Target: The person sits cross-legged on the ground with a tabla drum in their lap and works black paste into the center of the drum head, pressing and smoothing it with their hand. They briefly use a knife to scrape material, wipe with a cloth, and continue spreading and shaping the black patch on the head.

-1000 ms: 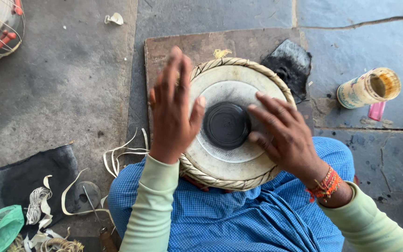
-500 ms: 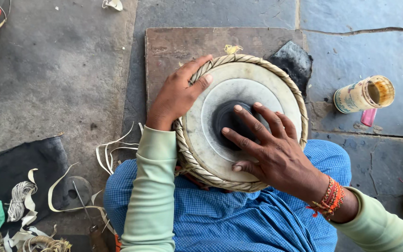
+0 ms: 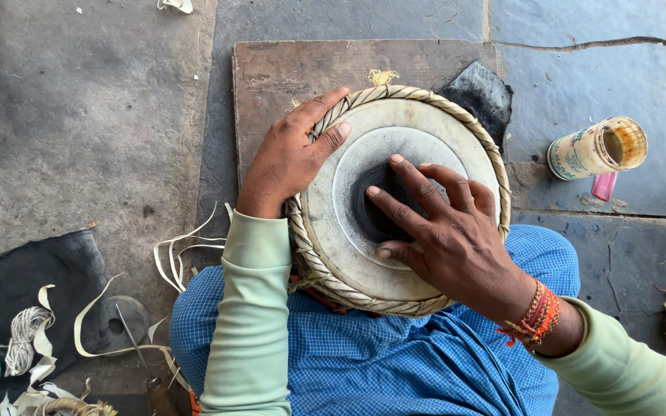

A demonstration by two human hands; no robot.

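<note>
Drum: a round hand drum (image 3: 348, 231) with a pale skin, a dark centre patch and a braided rim — it rests on the person's lap, its far edge over a wooden board (image 3: 279, 77) on the stone floor (image 3: 79, 131).
Left hand: the left hand (image 3: 290, 158) curls over the rim at 10 o'clock, thumb on the skin, fingers down the outside — clenched on the edge, apparently to steady the drum.
Right hand: the right hand (image 3: 445, 231) lies flat and released on the skin, fingertips reaching the dark patch from 4 o'clock; it grips nothing.
Lap: blue checked cloth (image 3: 364, 362) cradles the drum's near side.
At 1 o'clock: a dark pad (image 3: 481, 92) touches the rim.
At 3 o'clock: an open tin (image 3: 595, 150) lies on its side, a pink object (image 3: 604, 186) just beside it, apart from the drum.
At 8 o'clock: pale strips (image 3: 179, 254), a metal tool (image 3: 134, 343), a coil of cord (image 3: 26, 335) on black cloth (image 3: 25, 293).
In the way: nothing lies across the skin but the hands.
</note>
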